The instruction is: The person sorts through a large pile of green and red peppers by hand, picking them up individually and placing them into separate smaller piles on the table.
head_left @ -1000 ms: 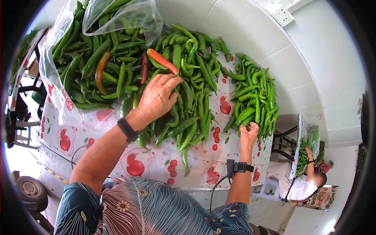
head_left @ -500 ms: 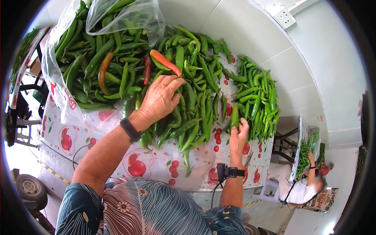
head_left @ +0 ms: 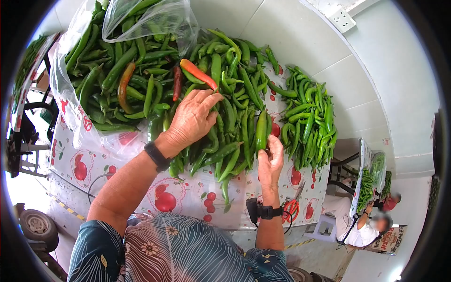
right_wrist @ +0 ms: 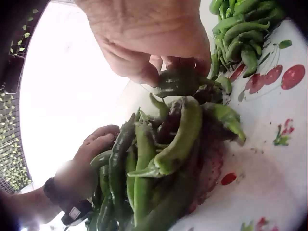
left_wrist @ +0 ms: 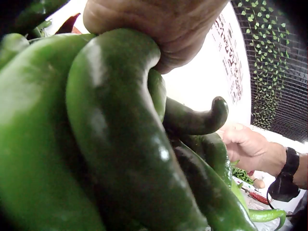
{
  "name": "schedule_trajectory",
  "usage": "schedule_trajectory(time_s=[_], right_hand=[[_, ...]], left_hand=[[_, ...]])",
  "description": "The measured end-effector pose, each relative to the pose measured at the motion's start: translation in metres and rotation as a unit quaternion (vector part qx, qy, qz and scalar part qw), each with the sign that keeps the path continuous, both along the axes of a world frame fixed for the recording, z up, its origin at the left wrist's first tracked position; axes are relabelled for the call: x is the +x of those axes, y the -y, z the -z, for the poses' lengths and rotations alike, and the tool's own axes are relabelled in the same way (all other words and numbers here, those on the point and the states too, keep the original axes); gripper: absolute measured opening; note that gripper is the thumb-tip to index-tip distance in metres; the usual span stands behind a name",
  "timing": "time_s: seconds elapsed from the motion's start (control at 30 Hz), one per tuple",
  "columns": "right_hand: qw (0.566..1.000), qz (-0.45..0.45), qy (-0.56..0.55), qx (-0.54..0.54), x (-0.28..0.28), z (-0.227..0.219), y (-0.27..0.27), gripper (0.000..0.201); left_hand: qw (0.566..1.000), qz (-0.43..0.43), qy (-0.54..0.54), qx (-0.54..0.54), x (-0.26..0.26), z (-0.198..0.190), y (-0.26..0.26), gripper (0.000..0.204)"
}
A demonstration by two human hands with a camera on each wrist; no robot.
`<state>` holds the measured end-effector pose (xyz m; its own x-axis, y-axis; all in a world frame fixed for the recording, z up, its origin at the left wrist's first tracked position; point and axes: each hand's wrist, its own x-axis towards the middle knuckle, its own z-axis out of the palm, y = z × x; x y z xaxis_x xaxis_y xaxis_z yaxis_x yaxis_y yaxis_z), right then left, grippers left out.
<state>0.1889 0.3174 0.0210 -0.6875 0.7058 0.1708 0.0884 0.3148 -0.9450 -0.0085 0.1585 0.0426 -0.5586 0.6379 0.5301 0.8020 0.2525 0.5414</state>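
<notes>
In the head view, my right hand (head_left: 271, 162) pinches a green chili pepper (head_left: 261, 131) by its lower end, close to the right edge of the middle heap. The right wrist view has this pepper (right_wrist: 178, 83) under my bent fingertips. My left hand (head_left: 190, 117) rests on the middle heap of green peppers (head_left: 228, 155), with a red-orange pepper (head_left: 199, 74) reaching up to its fingers. Its fingertips are hidden; I cannot tell whether they hold a pepper. Large dark green peppers (left_wrist: 120, 110) fill the left wrist view beneath that hand.
A clear plastic bag (head_left: 63, 89) bulging with peppers lies at the left. Slimmer green peppers (head_left: 310, 124) form a separate pile at the right. Red-handled scissors (head_left: 291, 207) lie on the fruit-print tablecloth (head_left: 244, 199) beside my right wrist. Another person (head_left: 364, 230) sits farther right.
My right hand has moved left from the slim-pepper pile to the middle heap, a green pepper in its fingers. The scissors have come into view. My left hand stays at the heap.
</notes>
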Motion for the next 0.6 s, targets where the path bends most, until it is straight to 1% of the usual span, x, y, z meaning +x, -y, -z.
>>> schedule_trajectory(time_s=[0.03, 0.13, 0.23, 0.27, 0.37, 0.4, 0.5, 0.6], right_hand=[[1.0, 0.004, 0.001, -0.003, -0.003, -0.001, 0.005, 0.048], [0.998, -0.035, -0.053, 0.017, -0.009, 0.0, 0.009, 0.046], [0.995, -0.08, -0.058, 0.031, -0.015, 0.003, 0.01, 0.043], [0.996, -0.081, -0.016, 0.032, -0.015, -0.001, 0.011, 0.038], [0.993, -0.083, 0.04, 0.07, -0.016, -0.006, 0.014, 0.035], [0.995, -0.079, 0.029, 0.055, -0.016, -0.006, 0.015, 0.036], [0.995, -0.08, -0.014, 0.063, -0.018, -0.005, 0.017, 0.036], [0.995, -0.069, -0.008, 0.068, -0.021, -0.01, 0.022, 0.036]], left_hand=[[1.0, 0.0, 0.0, 0.001, 0.0, 0.0, 0.0, 0.04], [1.0, -0.004, -0.004, -0.002, 0.0, 0.0, 0.001, 0.04], [1.0, -0.002, -0.001, 0.0, 0.0, 0.0, 0.0, 0.04], [1.0, -0.001, 0.002, 0.002, 0.0, 0.0, 0.0, 0.04], [1.0, -0.005, -0.004, 0.002, 0.0, 0.001, 0.0, 0.04], [1.0, -0.005, -0.004, 0.002, 0.0, 0.001, 0.0, 0.04], [1.0, -0.004, -0.004, 0.004, 0.0, 0.001, 0.0, 0.04], [1.0, -0.003, 0.001, 0.003, 0.0, 0.001, 0.0, 0.04]])
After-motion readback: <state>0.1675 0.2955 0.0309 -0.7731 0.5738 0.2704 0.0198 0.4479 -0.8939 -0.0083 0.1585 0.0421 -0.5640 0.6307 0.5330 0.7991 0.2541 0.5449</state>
